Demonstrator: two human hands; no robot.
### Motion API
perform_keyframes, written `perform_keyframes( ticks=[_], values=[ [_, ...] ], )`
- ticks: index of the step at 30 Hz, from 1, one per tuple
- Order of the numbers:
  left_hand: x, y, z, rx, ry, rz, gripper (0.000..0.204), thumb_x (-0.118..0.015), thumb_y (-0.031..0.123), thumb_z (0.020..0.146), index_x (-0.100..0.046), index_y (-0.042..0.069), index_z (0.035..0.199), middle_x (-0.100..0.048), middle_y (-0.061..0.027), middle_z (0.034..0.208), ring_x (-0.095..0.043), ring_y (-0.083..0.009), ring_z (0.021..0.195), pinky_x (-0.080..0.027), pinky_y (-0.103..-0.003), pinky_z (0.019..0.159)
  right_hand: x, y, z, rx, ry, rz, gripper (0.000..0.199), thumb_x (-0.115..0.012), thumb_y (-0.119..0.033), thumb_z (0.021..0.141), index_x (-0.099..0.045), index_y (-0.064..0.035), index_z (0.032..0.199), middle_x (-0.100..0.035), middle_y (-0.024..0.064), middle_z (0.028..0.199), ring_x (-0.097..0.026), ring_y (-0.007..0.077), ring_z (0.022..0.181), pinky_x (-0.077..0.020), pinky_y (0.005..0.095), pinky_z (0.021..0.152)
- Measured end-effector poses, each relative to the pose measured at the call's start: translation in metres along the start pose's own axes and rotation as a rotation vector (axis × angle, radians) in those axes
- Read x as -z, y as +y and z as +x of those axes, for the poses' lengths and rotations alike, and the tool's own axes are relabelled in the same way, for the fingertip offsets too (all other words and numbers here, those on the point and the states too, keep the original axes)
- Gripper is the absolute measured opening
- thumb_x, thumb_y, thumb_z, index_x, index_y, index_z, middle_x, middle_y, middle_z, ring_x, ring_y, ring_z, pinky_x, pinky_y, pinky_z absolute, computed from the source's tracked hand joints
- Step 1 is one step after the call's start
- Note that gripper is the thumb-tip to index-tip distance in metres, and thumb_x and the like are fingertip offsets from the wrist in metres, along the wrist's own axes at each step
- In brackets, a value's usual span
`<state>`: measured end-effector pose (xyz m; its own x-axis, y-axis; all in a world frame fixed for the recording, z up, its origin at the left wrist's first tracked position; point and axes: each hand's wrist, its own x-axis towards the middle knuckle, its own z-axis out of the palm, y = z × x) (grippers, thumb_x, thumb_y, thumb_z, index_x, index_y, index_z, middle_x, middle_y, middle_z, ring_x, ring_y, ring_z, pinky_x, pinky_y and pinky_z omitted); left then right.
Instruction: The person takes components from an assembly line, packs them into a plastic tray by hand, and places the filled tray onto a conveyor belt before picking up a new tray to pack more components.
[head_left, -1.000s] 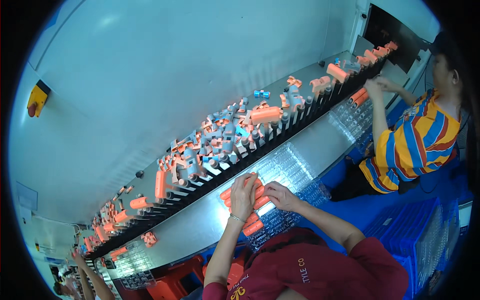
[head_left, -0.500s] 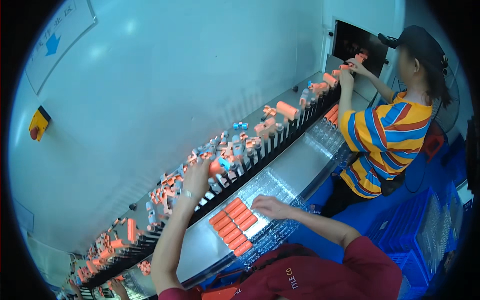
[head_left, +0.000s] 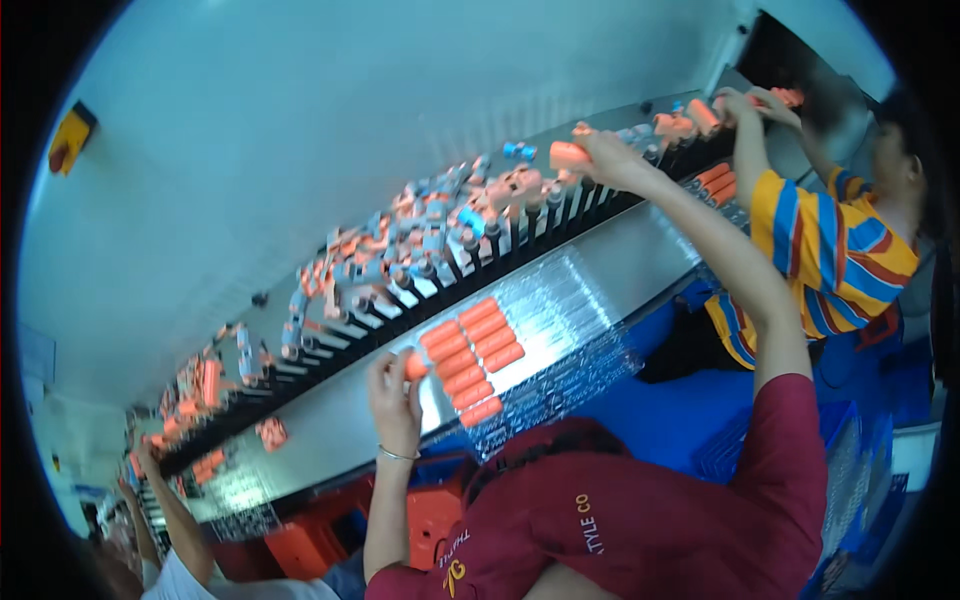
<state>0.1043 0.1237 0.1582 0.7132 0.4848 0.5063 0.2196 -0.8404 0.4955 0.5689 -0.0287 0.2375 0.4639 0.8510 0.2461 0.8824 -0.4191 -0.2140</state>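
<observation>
My left hand (head_left: 393, 410) is closed on an orange cylinder (head_left: 415, 365), just left of several orange cylinders (head_left: 462, 366) laid in rows on a clear ridged plastic tray (head_left: 565, 290). Reaching out over the black spindle rail, my right hand (head_left: 612, 160) grips a larger orange cylinder (head_left: 569, 156) by its right end. Below that hand runs the row of black spindles (head_left: 535, 225). Heaped along them are small orange, grey and blue plastic parts (head_left: 430, 225).
A metal worktop (head_left: 350, 410) runs alongside the rail. On the right, a co-worker in a striped shirt (head_left: 800, 240) handles orange pieces; other people's arms (head_left: 175, 505) reach in at lower left. A red stool (head_left: 430, 515) stands below the worktop, and blue crates (head_left: 830, 450) are at right.
My left hand has come from the parts heap to the tray's left side with an orange cylinder. My right hand has left the tray and taken hold of another cylinder at the rail. The view has shifted.
</observation>
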Motion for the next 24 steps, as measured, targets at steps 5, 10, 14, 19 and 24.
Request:
perform_keyframes(
  ticks=[5,10,14,19,24],
  values=[
    [-0.022,-0.007,-0.108,0.074,-0.25,-0.029,0.056,-0.073,0.008,0.081,-0.059,0.012,0.135,-0.059,-0.0133,0.107,-0.058,-0.0301,0.094,-0.047,-0.04,0.083,-0.02,-0.056,-0.007,0.138,0.058,-0.062,0.029,-0.073,-0.009,0.08,-0.06,0.0015,0.104,-0.067,0.0222,0.091,-0.065,0.0429,0.093,-0.051,0.0496,0.077],
    [-0.046,-0.006,-0.147,-0.043,-0.322,0.063,0.054,-0.067,0.016,0.087,-0.057,0.016,0.14,-0.058,-0.0086,0.109,-0.058,-0.026,0.097,-0.044,-0.039,0.081,-0.042,-0.116,-0.054,0.283,0.543,0.011,0.031,-0.07,-0.009,0.082,-0.062,-0.0007,0.111,-0.067,0.0167,0.1,-0.065,0.0372,0.098,-0.052,0.0458,0.086],
    [-0.052,-0.008,-0.153,0.006,-0.317,0.14,0.058,-0.063,0.011,0.087,-0.053,0.018,0.144,-0.057,-0.0084,0.111,-0.055,-0.0268,0.102,-0.043,-0.039,0.082,-0.09,-0.178,-0.134,0.386,0.338,0.324,0.041,-0.074,-0.017,0.081,-0.06,-0.0018,0.117,-0.066,0.0158,0.107,-0.064,0.0347,0.102,-0.0513,0.045,0.087],
    [-0.06,-0.012,-0.156,-0.049,-0.318,0.193,0.062,-0.057,0.003,0.083,-0.055,0.02,0.143,-0.057,-0.0083,0.113,-0.054,-0.0267,0.103,-0.041,-0.039,0.084,-0.17,-0.194,-0.213,0.393,0.004,0.43,0.038,-0.074,-0.016,0.08,-0.059,-0.002,0.112,-0.06,0.0137,0.109,-0.059,0.033,0.102,-0.0499,0.0415,0.087],
    [-0.071,-0.007,-0.148,-0.078,-0.334,0.096,0.06,-0.063,0.009,0.083,-0.058,0.025,0.14,-0.056,-0.0065,0.111,-0.053,-0.0261,0.1,-0.041,-0.04,0.082,-0.199,-0.185,-0.23,0.332,-0.032,0.448,0.041,-0.059,0.001,0.08,-0.06,-0.005,0.121,-0.057,0.0159,0.113,-0.057,0.0343,0.107,-0.0495,0.0416,0.092]
  ],
)
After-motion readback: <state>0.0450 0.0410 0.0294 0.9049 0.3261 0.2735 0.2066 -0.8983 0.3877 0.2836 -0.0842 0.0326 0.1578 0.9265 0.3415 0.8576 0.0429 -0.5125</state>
